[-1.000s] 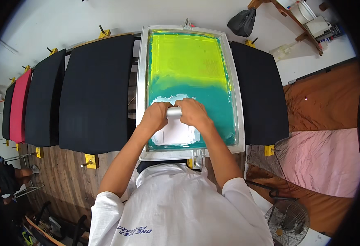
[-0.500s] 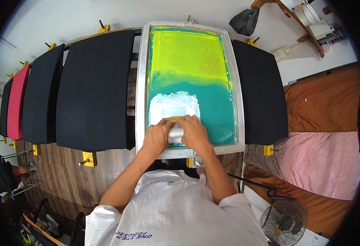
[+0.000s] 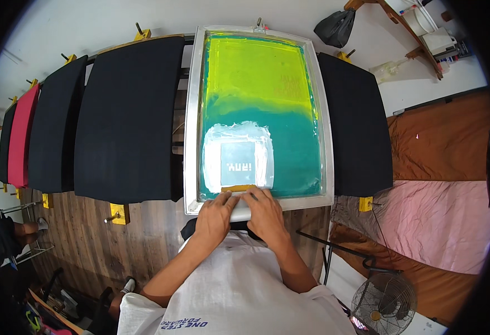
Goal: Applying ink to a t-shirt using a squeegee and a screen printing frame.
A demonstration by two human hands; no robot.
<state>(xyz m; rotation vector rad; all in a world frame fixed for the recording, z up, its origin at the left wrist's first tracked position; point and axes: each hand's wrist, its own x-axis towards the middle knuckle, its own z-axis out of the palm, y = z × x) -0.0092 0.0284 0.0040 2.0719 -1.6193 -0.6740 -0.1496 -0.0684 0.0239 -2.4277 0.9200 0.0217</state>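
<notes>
My left hand (image 3: pixel 216 216) and my right hand (image 3: pixel 264 212) grip a squeegee (image 3: pixel 239 188) side by side, fingers curled over its silver handle. Its yellow-brown blade rests on the near end of a screen printing frame (image 3: pixel 327 145), close to the metal rim. The mesh (image 3: pixel 295 151) is green near me and yellow-lime at the far end. Beyond the blade, thick white ink (image 3: pixel 265 139) borders a pale grey rectangle (image 3: pixel 238 152) with small white lettering. What lies under the screen is hidden.
Black fabric-covered boards (image 3: pixel 130 120) stand left of the frame, with a pink one (image 3: pixel 23 134) farther off. Another black board (image 3: pixel 354 128) sits close on the right. A metal fan (image 3: pixel 383 304) stands at lower right, and another person's leg (image 3: pixel 27 229) shows at left.
Both hands have drawn the squeegee toward me to the frame's near edge. More of the grey rectangle and its white lettering now shows. A shoe has come into view at lower left.
</notes>
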